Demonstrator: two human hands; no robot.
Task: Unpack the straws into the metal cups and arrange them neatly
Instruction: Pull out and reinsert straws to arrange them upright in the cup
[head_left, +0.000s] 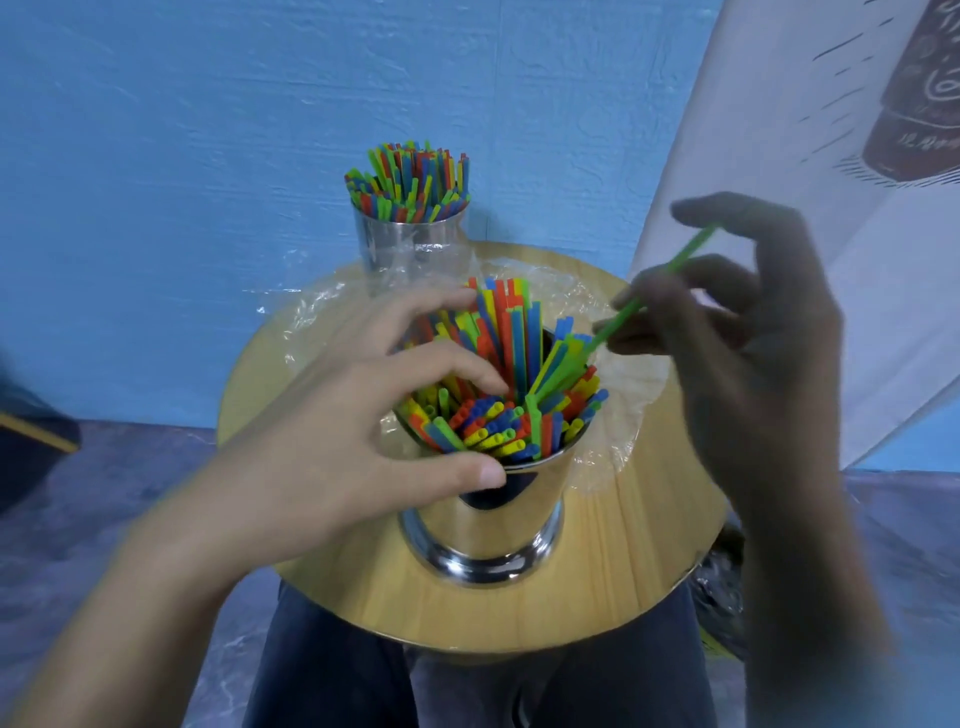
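Round wooden tabletop (623, 561), pale straight grain, resting over a seated person's dark trousers (332, 665). Two polished metal cups on it. Near cup (483, 525): tapered, mirror-bright, with a flared foot ring, at the table's middle. It is crammed with thin plastic straws (498, 395) in red, blue, yellow and green; open round ends face up, some standing tall at the far side, others leaning outward. Far cup (410, 249): straight-sided, at the far edge, its own straw bundle (410, 179) fanned but roughly even in height. Crinkled clear plastic wrap (618, 431) lies spread flat under and around both cups. Left hand (343, 431) curls over the near cup's left mouth, thumb laid along the near rim, fingers bent onto the straw tops. Right hand (753, 353), shadowed and motion-blurred, pinches one green straw (660, 280) between thumb and fingertips, other fingers loosely spread; the straw slants down-left, its lower end reaching the bundle at the cup's right rim. Rough-painted blue wall (156, 208) behind; printed white cloth (810, 156) hanging at right.
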